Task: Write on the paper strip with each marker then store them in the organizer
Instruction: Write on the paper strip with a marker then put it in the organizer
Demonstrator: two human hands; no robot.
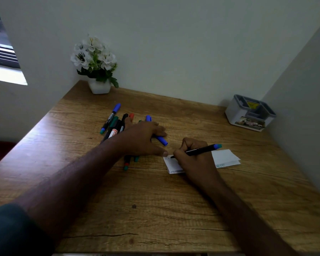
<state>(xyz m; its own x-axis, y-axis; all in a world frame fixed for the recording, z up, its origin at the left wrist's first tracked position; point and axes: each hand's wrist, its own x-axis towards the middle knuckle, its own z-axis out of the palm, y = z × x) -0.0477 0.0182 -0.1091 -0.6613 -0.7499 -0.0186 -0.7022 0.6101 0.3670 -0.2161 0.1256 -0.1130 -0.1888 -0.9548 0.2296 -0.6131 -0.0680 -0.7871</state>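
A white folded paper strip (224, 157) lies on the wooden desk, with faint writing at its left end and its lower right edge. My right hand (194, 159) grips a black marker (201, 149) with a blue-green end, its tip touching the strip's left end. My left hand (142, 137) lies flat over a heap of several markers (115, 122), its thumb tip pressing the strip's left corner. A blue marker (162, 140) pokes out under its fingers. The grey-white organizer (249, 112) stands at the back right; its visible compartments hold no markers.
A white pot of white flowers (96, 65) stands at the back left corner of the desk (155, 209). Walls close in behind and on the right. A window is at the far left.
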